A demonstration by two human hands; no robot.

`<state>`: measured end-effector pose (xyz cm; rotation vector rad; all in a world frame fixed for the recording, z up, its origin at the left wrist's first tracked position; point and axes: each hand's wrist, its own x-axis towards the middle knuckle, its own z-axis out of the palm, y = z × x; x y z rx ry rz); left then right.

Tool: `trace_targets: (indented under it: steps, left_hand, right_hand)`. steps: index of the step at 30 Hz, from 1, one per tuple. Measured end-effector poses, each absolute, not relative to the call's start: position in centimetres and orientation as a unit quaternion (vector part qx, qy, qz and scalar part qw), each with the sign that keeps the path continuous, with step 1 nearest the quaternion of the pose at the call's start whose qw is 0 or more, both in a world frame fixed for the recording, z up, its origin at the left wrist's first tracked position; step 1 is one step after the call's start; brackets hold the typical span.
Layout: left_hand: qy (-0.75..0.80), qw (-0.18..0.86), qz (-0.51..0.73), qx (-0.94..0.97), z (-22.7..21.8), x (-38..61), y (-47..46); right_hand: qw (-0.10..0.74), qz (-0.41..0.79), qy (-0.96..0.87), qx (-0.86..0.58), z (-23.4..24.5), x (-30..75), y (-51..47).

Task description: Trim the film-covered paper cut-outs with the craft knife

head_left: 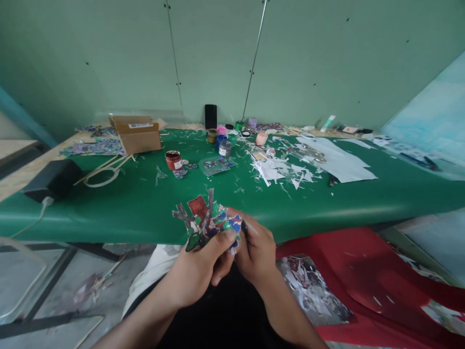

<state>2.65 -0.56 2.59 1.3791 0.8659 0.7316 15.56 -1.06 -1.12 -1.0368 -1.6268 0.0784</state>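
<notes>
My left hand (196, 271) is closed on a painted paper cutout (209, 223), its thumb pressed on the front. The cutout is a jagged cluster of green, blue, grey and brownish-red patches with thin white edges. Against its right side, my right hand (259, 249) is curled shut. A small dark piece and a pale sliver show between the right fingers, too little to name. Both hands are above my lap, at the near edge of the green-covered table (145, 213).
Paint jars stand mid-table, including a brownish-red one (173, 160) and a grey one (225, 148). White paper scraps (279, 169) and a large sheet (341, 157) lie right. Left are a cardboard box (140, 135) and black adapter (54, 179). A red chair (356, 271) holds scraps.
</notes>
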Motion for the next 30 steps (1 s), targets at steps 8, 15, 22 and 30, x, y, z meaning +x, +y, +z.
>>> trace_targets:
  steps: [8, 15, 22, 30]
  left_hand:
    - [0.399, 0.587, 0.294, 0.64, 3.2, 2.6, -0.3]
    - [0.392, 0.577, 0.3, 0.651, 3.3, 2.4, -0.3]
    - [0.402, 0.571, 0.31, 0.645, 3.2, 2.5, -0.4]
    - [0.413, 0.553, 0.29, 0.663, 3.8, 2.2, -0.6]
  right_hand:
    - [0.568, 0.015, -0.7, -0.433, -1.3, 15.6, -1.1]
    - [0.563, -0.019, -0.678, -0.472, -2.4, 15.2, -0.9]
    - [0.586, -0.052, -0.653, -0.477, -3.1, 14.7, -0.6]
    - [0.603, 0.056, -0.545, -0.58, -1.5, 17.1, 0.1]
